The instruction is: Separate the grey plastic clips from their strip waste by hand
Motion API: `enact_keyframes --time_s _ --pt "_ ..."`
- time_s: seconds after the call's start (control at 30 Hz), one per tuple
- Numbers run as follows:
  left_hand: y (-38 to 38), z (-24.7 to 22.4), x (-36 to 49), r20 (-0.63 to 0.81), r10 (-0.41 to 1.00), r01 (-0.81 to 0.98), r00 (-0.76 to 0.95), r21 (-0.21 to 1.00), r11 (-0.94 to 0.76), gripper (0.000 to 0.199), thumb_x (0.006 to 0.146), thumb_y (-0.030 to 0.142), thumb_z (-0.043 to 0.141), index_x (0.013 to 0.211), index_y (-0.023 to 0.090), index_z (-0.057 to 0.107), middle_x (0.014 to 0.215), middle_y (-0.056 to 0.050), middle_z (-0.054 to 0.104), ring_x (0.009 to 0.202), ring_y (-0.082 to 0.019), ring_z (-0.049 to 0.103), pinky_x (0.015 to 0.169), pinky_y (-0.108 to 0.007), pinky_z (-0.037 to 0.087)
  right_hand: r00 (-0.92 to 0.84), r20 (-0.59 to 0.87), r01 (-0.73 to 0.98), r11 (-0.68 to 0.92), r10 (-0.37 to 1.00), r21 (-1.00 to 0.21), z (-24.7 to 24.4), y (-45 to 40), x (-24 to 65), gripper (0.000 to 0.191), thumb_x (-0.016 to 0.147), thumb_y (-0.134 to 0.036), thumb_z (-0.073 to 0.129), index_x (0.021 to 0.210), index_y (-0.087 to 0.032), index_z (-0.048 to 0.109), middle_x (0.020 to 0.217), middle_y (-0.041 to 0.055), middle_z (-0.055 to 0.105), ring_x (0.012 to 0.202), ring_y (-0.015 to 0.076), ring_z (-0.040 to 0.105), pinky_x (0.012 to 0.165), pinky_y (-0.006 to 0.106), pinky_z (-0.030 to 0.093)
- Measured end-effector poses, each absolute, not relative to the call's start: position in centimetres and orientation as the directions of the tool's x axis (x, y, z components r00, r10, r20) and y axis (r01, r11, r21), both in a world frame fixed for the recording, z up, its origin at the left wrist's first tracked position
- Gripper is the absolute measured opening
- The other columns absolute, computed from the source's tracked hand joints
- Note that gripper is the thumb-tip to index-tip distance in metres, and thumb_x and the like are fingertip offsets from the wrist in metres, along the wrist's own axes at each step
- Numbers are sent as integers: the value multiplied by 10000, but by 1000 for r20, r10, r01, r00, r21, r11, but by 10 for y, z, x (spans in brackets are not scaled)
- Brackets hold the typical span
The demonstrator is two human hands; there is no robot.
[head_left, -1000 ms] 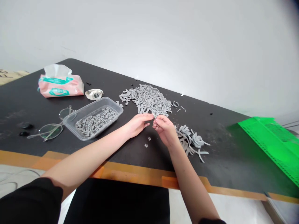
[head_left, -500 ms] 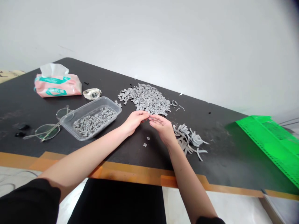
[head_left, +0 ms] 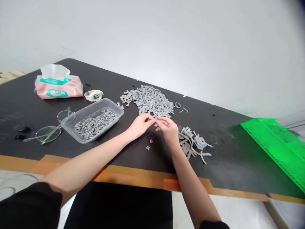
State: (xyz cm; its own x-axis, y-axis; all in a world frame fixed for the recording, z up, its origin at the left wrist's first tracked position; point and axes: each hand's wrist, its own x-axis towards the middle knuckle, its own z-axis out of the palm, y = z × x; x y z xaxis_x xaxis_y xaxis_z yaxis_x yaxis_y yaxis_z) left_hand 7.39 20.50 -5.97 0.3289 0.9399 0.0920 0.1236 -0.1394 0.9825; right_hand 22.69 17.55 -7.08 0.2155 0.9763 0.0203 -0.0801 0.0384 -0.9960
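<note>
My left hand (head_left: 142,124) and my right hand (head_left: 167,128) meet fingertip to fingertip just in front of a heap of small grey pieces (head_left: 152,99). Both are pinched closed, and whatever lies between the fingertips is too small to name. Two small grey pieces (head_left: 148,148) lie on the table below my hands. To the left, a clear plastic tub (head_left: 69,131) holds many small grey parts (head_left: 96,124). A tangle of grey strips (head_left: 194,141) lies beside my right wrist.
A tissue pack (head_left: 59,87), a white watch (head_left: 94,95) and glasses (head_left: 49,135) are on the left of the black table (head_left: 228,165). Green perforated sheets (head_left: 276,140) lie at the right. Orange tape (head_left: 138,176) runs along the front edge.
Both hands have shifted slightly to the right. The fingers of my right hand have curled in more, and the fingertips of the two hands now pinch together.
</note>
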Motion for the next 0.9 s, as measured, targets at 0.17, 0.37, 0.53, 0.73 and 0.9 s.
enact_keyframes --time_s 0.17,0.37,0.53,0.73,0.9 --pt "204 -60 74 106 940 128 325 980 -154 186 820 341 631 749 169 631 705 10 618 691 -158 536 711 -297 410 129 -82 -168 -59 988 -984 -65 173 228 224 654 -283 832 811 -159 731 642 2 689 580 112 600 557 244 495" --pt "201 -55 73 125 921 94 369 981 -171 163 827 321 611 789 166 648 763 -8 658 726 -162 555 748 -305 427 65 -107 -259 -87 992 -962 -59 170 229 229 664 -290 843 790 -166 699 617 -25 633 570 92 538 557 229 432" --pt "197 -51 74 94 922 119 374 982 -148 139 806 313 641 817 174 635 755 -2 648 708 -156 547 706 -287 429 102 -87 -222 -63 991 -973 -63 171 229 249 680 -324 821 820 -171 683 606 -36 606 562 94 507 558 235 402" --pt "196 -50 76 86 936 111 341 985 -131 121 787 293 665 803 181 622 733 13 613 688 -145 528 694 -275 429 117 -21 -80 -12 993 -997 -69 172 225 214 722 -380 744 761 -191 652 574 -45 578 531 100 474 536 247 370" --pt "198 -55 78 56 922 58 382 995 -84 147 803 302 651 842 161 648 777 -7 660 748 -161 586 775 -299 450 157 11 -60 21 987 -998 -68 172 225 175 733 -346 741 737 -183 678 557 -27 623 508 95 477 533 243 380"
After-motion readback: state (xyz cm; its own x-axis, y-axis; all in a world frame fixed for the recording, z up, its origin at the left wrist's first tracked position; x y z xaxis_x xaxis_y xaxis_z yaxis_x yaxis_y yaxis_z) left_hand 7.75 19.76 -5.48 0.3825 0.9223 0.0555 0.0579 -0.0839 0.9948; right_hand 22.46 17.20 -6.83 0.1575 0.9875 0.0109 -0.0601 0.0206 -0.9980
